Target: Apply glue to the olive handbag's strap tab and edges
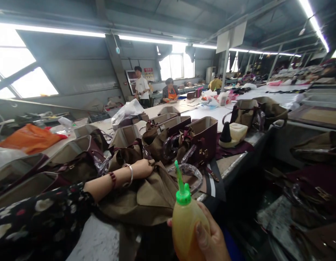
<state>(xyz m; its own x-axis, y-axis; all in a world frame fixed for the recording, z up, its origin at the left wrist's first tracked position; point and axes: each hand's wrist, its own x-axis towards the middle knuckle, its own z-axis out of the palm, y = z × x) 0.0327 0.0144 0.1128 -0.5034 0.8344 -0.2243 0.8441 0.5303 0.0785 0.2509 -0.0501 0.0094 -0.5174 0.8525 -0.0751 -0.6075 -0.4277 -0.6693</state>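
My right hand [211,237] is wrapped round a squeeze bottle [185,224] of yellowish liquid, with a green cap and a nozzle pointing up. Out in front, my left hand [143,169] is closed on the edge of an olive-brown fabric bag lining [157,194], which spreads below it toward me. Its fingertips are partly hidden in the cloth. Just beyond stands a dark red handbag [206,141] with an open top and a gold clasp. A handle in clear plastic wrap [193,174] lies between the lining and that bag.
Several unfinished bags [72,152] crowd the bench at left. A pale tub [237,131] with a black cone-shaped thing [225,133] sits near the bench's right edge. More bags [314,181] lie lower at right. An orange bag [29,138] is far left. Two people [142,87] are farther back.
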